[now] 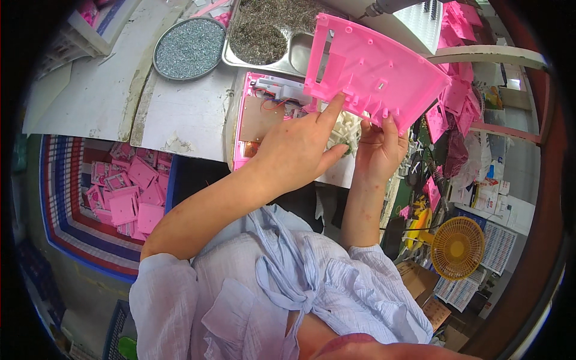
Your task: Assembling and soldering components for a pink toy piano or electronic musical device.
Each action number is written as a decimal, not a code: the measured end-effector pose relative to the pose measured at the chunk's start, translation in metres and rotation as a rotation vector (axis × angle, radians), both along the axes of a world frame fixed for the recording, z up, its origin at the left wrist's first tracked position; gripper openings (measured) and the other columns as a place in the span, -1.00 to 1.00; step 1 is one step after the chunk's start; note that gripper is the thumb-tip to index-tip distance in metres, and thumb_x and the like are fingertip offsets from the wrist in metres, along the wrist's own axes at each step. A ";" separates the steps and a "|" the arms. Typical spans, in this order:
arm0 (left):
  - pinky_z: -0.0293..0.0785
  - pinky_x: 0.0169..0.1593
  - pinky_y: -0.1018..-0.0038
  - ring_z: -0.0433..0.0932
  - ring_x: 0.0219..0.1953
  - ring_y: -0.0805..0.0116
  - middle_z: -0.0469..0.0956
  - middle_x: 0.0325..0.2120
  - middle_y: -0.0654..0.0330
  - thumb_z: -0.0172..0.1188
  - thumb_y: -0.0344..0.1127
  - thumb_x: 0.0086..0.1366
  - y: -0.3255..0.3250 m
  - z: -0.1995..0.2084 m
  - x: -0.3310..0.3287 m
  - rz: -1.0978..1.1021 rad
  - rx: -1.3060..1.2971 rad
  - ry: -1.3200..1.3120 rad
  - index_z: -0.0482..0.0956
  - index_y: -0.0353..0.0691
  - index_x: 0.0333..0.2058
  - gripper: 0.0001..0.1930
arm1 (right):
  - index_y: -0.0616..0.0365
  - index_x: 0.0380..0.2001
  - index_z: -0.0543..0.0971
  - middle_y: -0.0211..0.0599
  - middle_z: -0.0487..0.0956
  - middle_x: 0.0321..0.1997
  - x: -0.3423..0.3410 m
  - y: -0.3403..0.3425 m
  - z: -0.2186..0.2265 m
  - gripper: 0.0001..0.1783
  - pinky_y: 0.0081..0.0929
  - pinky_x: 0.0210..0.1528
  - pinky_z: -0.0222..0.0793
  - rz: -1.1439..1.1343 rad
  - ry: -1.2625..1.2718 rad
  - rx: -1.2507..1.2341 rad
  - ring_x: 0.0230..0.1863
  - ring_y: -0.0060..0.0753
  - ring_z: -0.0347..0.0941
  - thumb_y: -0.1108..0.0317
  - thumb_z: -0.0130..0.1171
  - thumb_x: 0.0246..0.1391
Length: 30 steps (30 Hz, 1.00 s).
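The right hand (pixel 379 147) pinches the lower edge of a pink plastic panel (pixel 396 75) above the tabletop (pixel 180 111); the left hand (pixel 295 144), half open, touches it with an index finger; beyond lie a pink-framed wired assembly (pixel 262 117) and a steel tray (pixel 302 53).

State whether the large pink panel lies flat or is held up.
Held up, tilted: the right hand grips the large pink panel by its lower edge, above the bench.

Pink plastic panel (pixel 387 69) observed raised and tilted above the worktop (pixel 180 111), post-studded face exposed, rectangular cut-out at left.
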<state>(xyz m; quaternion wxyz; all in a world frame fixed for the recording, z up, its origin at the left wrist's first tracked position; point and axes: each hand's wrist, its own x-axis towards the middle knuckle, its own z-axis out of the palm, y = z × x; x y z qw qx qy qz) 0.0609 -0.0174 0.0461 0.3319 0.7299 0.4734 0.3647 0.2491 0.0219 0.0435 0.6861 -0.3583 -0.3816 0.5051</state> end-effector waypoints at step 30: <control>0.42 -0.39 0.62 0.46 -0.42 0.63 0.58 -0.26 0.22 -0.11 -0.08 0.58 -0.003 0.024 -0.108 0.130 -0.384 -0.666 0.51 -0.42 0.15 -0.51 | 0.35 -0.09 0.63 -0.19 0.66 -0.16 -0.019 -0.002 0.012 -0.82 -0.29 -0.26 0.74 -0.100 -0.189 0.219 -0.21 -0.38 0.64 0.58 0.15 0.28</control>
